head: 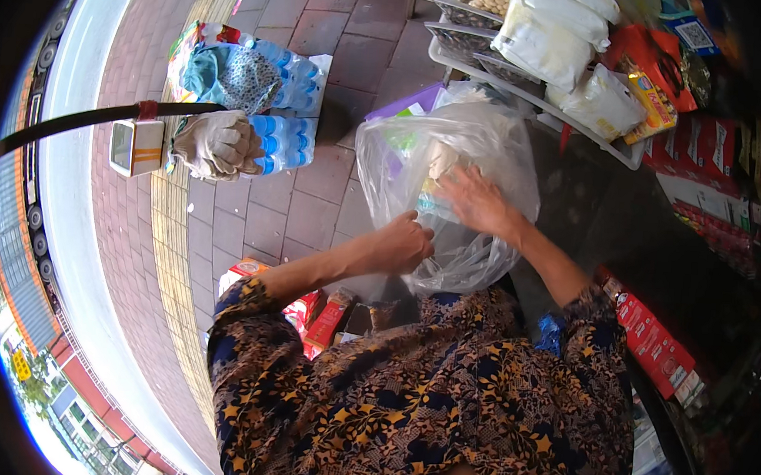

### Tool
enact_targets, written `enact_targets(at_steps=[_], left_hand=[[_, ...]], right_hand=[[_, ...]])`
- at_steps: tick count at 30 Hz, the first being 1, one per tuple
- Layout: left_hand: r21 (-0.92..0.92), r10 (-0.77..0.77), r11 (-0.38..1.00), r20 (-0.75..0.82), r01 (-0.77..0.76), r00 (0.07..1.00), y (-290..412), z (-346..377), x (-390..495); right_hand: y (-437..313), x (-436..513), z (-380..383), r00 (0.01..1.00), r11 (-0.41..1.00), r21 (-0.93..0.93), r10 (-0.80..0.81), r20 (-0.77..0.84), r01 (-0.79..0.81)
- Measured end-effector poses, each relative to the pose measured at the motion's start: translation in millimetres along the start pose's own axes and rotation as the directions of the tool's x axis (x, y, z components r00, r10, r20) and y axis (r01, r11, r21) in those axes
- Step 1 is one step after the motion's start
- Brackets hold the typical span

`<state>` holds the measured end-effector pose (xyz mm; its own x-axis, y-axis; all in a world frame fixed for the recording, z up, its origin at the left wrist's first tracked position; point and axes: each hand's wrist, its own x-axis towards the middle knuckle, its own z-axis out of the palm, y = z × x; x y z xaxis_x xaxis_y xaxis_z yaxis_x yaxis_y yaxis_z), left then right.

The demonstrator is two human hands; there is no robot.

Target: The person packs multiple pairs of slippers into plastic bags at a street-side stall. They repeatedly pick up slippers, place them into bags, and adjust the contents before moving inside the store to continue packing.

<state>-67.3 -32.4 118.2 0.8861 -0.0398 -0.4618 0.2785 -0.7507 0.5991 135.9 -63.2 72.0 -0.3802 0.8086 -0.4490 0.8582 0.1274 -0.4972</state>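
A large clear plastic bag [385, 166] stands with its mouth spread wide before me. My left hand [403, 244] is closed in a fist on the near left part of its rim. Inside the mouth, my right hand [477, 201] is slightly blurred, its fingers apart over the contents. Its fingertips lie beside a cream-coloured bundle [445, 160], whose kind I cannot make out. Below that hand, a pale blue and yellow packet [429, 204] shows in the bag. Something purple and green shows by the far left side, partly seen through the plastic.
Packs of water bottles [285, 143] stand on the paving to the left, with pale work gloves [219, 144] and a patterned cloth bag [253, 79] on top. A white tray [539, 94] holds bagged goods at upper right. Red cartons [652, 342] lie right; red boxes [326, 322] sit near my left elbow.
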Motion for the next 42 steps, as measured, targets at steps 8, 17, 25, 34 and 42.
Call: enact_targets(at_steps=[8,17,25,34,42], left_hand=[[0.308,0.02,0.945,-0.389,0.109,0.921,2,-19,-43],[-0.036,-0.021,0.999,-0.5,0.004,0.866,15,-27,-38],[-0.099,-0.009,0.995,-0.342,-0.027,0.939,22,-23,-21],[-0.176,0.029,0.98,-0.318,-0.09,0.947,32,12,1],[-0.059,-0.108,0.994,-0.59,0.091,0.8,29,19,-15]], right_hand=[[83,63,30,0.968,0.927,0.279,-0.231,-0.099,0.25],[41,40,-27,0.997,0.987,0.154,-0.043,-0.06,0.052],[23,11,-86,0.892,0.982,0.093,0.187,-0.413,-0.163],[30,1,-91,0.806,0.999,0.005,0.035,-0.591,-0.04],[-31,-18,-55,0.796,0.929,-0.087,-0.355,-0.49,0.361]])
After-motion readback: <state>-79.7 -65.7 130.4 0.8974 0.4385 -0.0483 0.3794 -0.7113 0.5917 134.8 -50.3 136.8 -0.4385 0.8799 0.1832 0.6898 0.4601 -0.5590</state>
